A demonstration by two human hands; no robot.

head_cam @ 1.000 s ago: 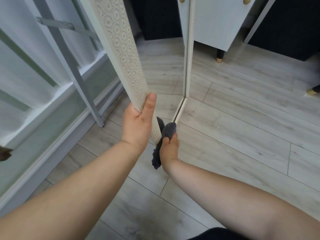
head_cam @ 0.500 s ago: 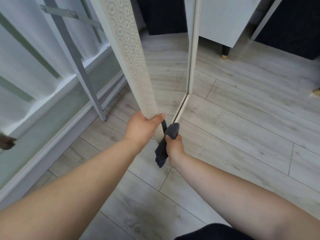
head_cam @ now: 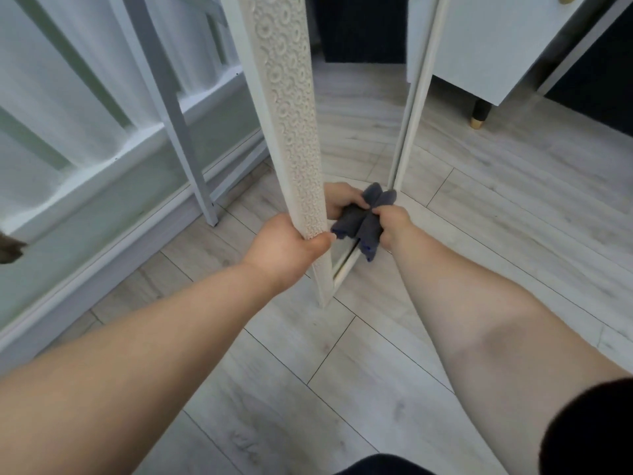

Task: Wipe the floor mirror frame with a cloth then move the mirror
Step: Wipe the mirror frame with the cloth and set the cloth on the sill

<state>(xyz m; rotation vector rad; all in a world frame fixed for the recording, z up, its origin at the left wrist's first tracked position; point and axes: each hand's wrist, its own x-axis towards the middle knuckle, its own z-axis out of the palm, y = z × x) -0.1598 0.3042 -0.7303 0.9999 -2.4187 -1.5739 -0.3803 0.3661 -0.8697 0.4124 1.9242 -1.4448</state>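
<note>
The floor mirror stands on the wooden floor, its cream embossed frame point(head_cam: 291, 108) running down the middle of the head view. My left hand point(head_cam: 287, 246) grips the near frame post low down, a little above its foot. My right hand point(head_cam: 390, 224) holds a dark grey cloth point(head_cam: 371, 221) pressed against the bottom rail of the frame point(head_cam: 346, 267). The glass reflects that hand and the cloth just behind them. The far frame post point(head_cam: 416, 94) rises to the right of the glass.
A white window frame and sill point(head_cam: 113, 156) with a grey metal leg point(head_cam: 185, 132) stand to the left. A white cabinet point(head_cam: 493, 39) on a black, gold-tipped leg point(head_cam: 479, 113) sits behind on the right. Pale plank floor lies around the mirror.
My left hand has slid down the near post. My right hand has carried the cloth from the post's lower part onto the bottom rail. The view has dropped closer to the floor.
</note>
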